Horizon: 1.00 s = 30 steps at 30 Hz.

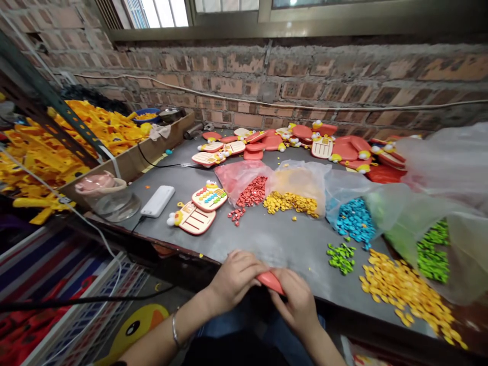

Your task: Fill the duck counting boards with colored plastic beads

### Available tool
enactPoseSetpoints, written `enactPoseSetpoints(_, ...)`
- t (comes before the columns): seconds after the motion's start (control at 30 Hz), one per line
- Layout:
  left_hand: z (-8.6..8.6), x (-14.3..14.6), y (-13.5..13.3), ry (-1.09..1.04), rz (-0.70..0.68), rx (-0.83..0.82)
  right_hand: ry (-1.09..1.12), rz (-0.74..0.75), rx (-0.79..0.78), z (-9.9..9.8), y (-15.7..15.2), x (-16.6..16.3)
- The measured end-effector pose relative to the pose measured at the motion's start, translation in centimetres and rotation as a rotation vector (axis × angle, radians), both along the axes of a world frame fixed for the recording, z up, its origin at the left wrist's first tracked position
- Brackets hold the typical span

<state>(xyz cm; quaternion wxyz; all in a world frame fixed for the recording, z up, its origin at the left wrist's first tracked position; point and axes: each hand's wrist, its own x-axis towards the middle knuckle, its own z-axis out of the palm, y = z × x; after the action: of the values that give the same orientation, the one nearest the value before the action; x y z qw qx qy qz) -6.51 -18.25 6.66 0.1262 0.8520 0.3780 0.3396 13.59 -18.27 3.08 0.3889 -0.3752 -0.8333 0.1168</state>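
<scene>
Both my hands are closed around a red plastic toy piece [270, 281] at the table's front edge. My left hand [238, 277] grips its left end, and my right hand [295, 295] wraps its right end. Much of the piece is hidden by the fingers; the part that shows is smooth and rounded. Just beyond, a cream toy board with slots [196, 219] lies flat, and another board with coloured beads [209, 197] overlaps it. Small red pieces [251, 192] and yellow pieces [290, 203] spill from plastic bags farther back.
Blue pieces [354, 219], green pieces [340, 258] and flat yellow pieces [406, 290] lie at the right. Red-backed toy boards [348, 147] pile along the brick wall. A white power bank [157, 201] and a clear bowl [116, 206] stand left, beside a heap of yellow parts [95, 124].
</scene>
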Motion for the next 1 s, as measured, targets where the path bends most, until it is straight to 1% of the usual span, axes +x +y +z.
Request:
enactPoseSetpoints(0.07, -0.2, 0.0, -0.5, -0.016, 0.000, 0.052, -0.009, -0.003, 0.047, 0.1, -0.3, 0.0)
enactPoseSetpoints(0.2, -1.4, 0.9, -1.5, -0.002, 0.071, 0.260, -0.047, -0.056, 0.117, 0.6, -1.1, -0.3)
enactPoseSetpoints(0.27, -1.9, 1.5, -1.9, -0.018, 0.111, 0.315, -0.045, -0.053, 0.145, 0.8, -1.4, -0.6)
enactPoseSetpoints(0.37, -2.3, 2.3, -2.1, -0.067, 0.170, 0.364, -0.025, -0.078, 0.210, 0.8, -1.6, -1.0)
enactPoseSetpoints(0.47, -2.6, 2.9, -2.2, -0.085, 0.214, 0.401, -0.013, -0.157, 0.292, 0.2, -1.8, -1.4)
enactPoseSetpoints(0.57, -2.8, 3.2, -1.9, -0.038, 0.241, 0.416, -0.021, -0.214, 0.329, -0.6, -1.9, -1.5)
enactPoseSetpoints(0.63, -2.6, 3.1, -1.4, 0.007, 0.232, 0.421, -0.024, -0.239, 0.314, -1.0, -1.7, -1.4)
enactPoseSetpoints(0.7, -1.8, 2.6, -1.0, 0.035, 0.174, 0.361, -0.027, -0.231, 0.246, -1.1, -1.3, -1.2)
enactPoseSetpoints(0.73, -1.2, 2.3, -0.7, 0.035, 0.118, 0.280, -0.029, -0.216, 0.202, -1.0, -1.1, -1.1)
enactPoseSetpoints(0.77, -0.6, 1.8, -0.4, 0.023, 0.036, 0.141, -0.030, -0.198, 0.160, -0.9, -0.9, -1.0)
enactPoseSetpoints(0.8, 0.1, 1.3, 0.0, -0.064, -0.045, 0.009, -0.024, -0.184, 0.124, -0.7, -0.8, -0.8)
enactPoseSetpoints(0.83, 0.6, 0.7, 0.6, -0.196, -0.097, -0.125, -0.007, -0.180, 0.093, -0.5, -0.7, -0.5)
enactPoseSetpoints(0.87, 1.0, 0.1, 1.5, -0.339, -0.097, -0.227, 0.023, -0.187, 0.065, -0.4, -0.7, -0.1)
enactPoseSetpoints(0.9, 1.2, -0.5, 2.7, -0.411, -0.033, -0.226, 0.061, -0.208, 0.035, -0.3, -0.9, 0.6)
enactPoseSetpoints(0.93, 1.4, -1.2, 4.3, -0.489, 0.074, -0.209, 0.104, -0.243, 0.004, -0.2, -1.2, 1.6)
enactPoseSetpoints(0.97, 1.5, -1.9, 6.3, -0.572, 0.198, -0.170, 0.146, -0.286, -0.017, -0.3, -1.7, 2.7)
enactPoseSetpoints(1.0, 1.5, -2.6, 8.5, -0.619, 0.288, -0.154, 0.180, -0.331, -0.027, -0.4, -2.4, 4.1)
